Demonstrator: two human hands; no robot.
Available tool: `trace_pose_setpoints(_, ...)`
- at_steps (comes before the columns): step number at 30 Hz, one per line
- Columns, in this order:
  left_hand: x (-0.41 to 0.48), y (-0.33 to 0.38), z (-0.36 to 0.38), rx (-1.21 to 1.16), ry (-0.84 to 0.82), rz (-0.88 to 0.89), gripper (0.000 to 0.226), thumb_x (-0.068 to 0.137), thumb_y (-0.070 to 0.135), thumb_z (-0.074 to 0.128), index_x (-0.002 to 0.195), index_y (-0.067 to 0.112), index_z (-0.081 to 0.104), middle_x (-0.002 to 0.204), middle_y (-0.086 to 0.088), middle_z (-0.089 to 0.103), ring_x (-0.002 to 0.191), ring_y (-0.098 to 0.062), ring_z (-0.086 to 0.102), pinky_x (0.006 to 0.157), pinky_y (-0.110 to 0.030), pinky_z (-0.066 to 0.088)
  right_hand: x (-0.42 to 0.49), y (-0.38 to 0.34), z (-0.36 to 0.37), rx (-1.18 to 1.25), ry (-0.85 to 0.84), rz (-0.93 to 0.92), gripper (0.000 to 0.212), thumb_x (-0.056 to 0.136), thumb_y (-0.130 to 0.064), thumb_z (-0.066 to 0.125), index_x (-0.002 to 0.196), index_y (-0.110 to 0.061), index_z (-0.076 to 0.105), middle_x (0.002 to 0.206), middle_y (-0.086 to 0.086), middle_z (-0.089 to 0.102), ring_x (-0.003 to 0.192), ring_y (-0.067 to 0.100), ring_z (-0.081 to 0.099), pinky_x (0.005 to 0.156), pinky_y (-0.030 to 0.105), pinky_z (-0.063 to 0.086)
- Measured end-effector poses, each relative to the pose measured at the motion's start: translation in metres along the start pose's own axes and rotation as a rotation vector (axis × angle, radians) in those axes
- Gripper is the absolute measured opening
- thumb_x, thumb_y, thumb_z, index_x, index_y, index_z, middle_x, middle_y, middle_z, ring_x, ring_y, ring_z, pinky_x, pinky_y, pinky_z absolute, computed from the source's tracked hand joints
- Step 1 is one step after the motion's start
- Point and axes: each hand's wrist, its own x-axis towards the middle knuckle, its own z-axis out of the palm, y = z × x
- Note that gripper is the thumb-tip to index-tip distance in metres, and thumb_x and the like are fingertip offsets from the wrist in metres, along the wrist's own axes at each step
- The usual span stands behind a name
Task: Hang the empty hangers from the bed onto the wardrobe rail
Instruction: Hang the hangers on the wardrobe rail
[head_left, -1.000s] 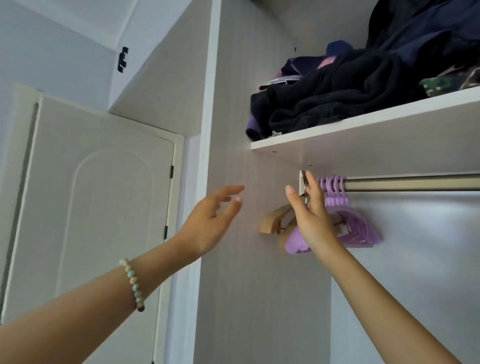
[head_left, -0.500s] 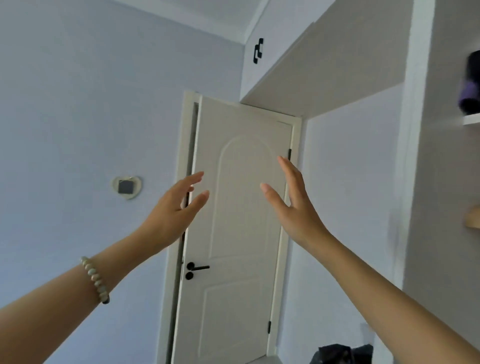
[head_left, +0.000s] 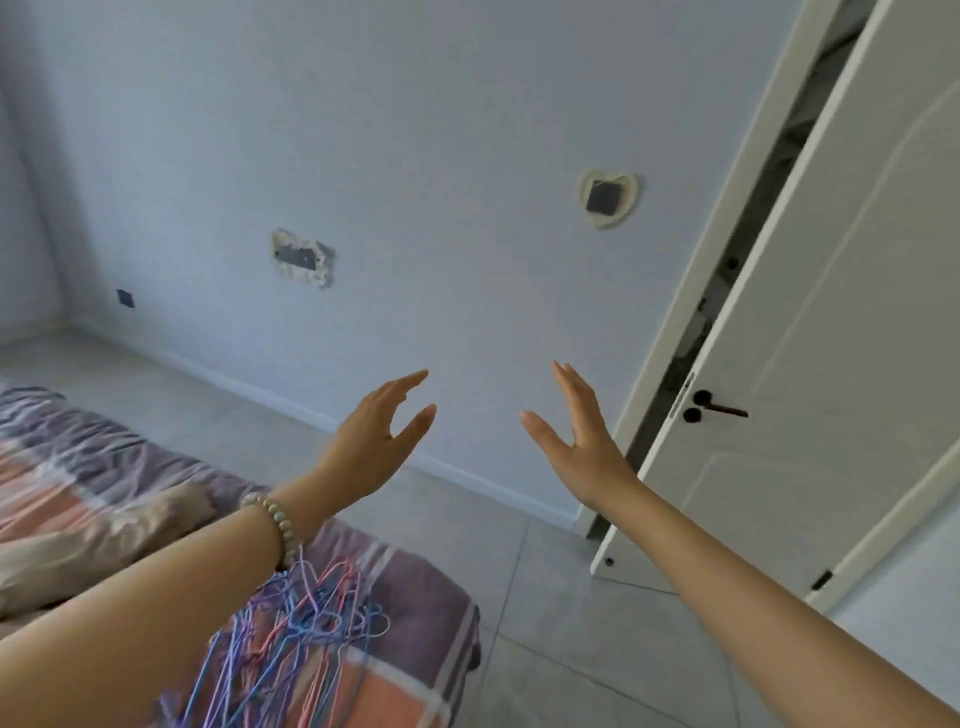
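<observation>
A pile of thin wire hangers (head_left: 306, 618) in blue, purple and pink lies on the bed (head_left: 415, 597) at the lower left, partly hidden under my left forearm. My left hand (head_left: 371, 441) is raised in the air above the bed's corner, fingers straight and spread, holding nothing. My right hand (head_left: 579, 441) is held up beside it, palm facing left, fingers straight, also empty. Both hands are well above the hangers. The wardrobe and its rail are out of view.
A white door (head_left: 831, 364) with a black handle (head_left: 714, 408) stands ajar at the right. The blue-grey wall (head_left: 415, 156) carries a socket plate and a heart-shaped switch surround. Grey floor tiles (head_left: 545, 623) lie between bed and door. A beige pillow (head_left: 104, 535) rests on the bed.
My view has swung left and down, from the wardrobe rail past the door to the bed. My right hand left the hangers on the rail; both empty hands travelled with the turn.
</observation>
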Motion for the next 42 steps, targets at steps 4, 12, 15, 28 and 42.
trace_pose_setpoints(4, -0.043, -0.118, -0.01, 0.117, -0.074, -0.191, 0.057, 0.093, 0.046, 0.045, 0.144, 0.024, 0.033, 0.144, -0.003, 0.044, 0.13, -0.022, 0.044, 0.106, -0.041, 0.039, 0.015, 0.023, 0.114, 0.037, -0.175, 0.082, 0.07, 0.093, -0.046, 0.047, 0.149, -0.035, 0.007, 0.158, -0.016, -0.002, 0.145, 0.003, 0.0, 0.119, 0.033, 0.011)
trace_pose_setpoints(12, -0.144, -0.29, -0.009, 0.26, -0.209, -0.543, 0.063, 0.091, 0.055, 0.042, 0.146, 0.026, 0.029, 0.144, 0.0, 0.043, 0.13, -0.019, 0.041, 0.102, -0.037, 0.04, -0.009, 0.076, 0.31, 0.02, -0.412, 0.259, 0.071, 0.092, -0.042, 0.052, 0.15, -0.026, 0.013, 0.158, -0.007, 0.006, 0.145, 0.009, 0.007, 0.115, 0.027, 0.011)
trace_pose_setpoints(15, -0.179, -0.338, -0.002, 0.276, -0.234, -0.687, 0.066, 0.091, 0.057, 0.041, 0.146, 0.024, 0.027, 0.147, -0.001, 0.04, 0.133, -0.021, 0.038, 0.103, -0.038, 0.039, -0.025, 0.095, 0.368, 0.046, -0.48, 0.327, 0.071, 0.091, -0.039, 0.055, 0.149, -0.024, 0.017, 0.158, -0.005, 0.012, 0.145, 0.01, 0.012, 0.114, 0.027, 0.014)
trace_pose_setpoints(28, -0.256, -0.472, 0.05, 0.071, -0.221, -1.046, 0.068, 0.093, 0.052, 0.043, 0.146, 0.013, 0.027, 0.14, -0.008, 0.046, 0.123, -0.025, 0.049, 0.096, -0.036, 0.043, -0.07, 0.163, 0.535, 0.122, -0.619, 0.571, 0.063, 0.091, -0.035, 0.058, 0.145, -0.022, 0.029, 0.151, -0.002, 0.031, 0.136, 0.016, 0.035, 0.109, 0.036, 0.035)
trace_pose_setpoints(42, -0.28, -0.516, 0.113, -0.342, 0.185, -1.254, 0.044, 0.092, 0.023, 0.057, 0.134, 0.014, 0.045, 0.105, -0.002, 0.063, 0.097, -0.02, 0.061, 0.089, -0.039, 0.052, -0.075, 0.189, 0.64, 0.272, -0.597, 0.763, 0.048, 0.095, -0.012, 0.053, 0.14, -0.011, 0.039, 0.117, 0.006, 0.057, 0.102, 0.022, 0.06, 0.084, 0.03, 0.046)
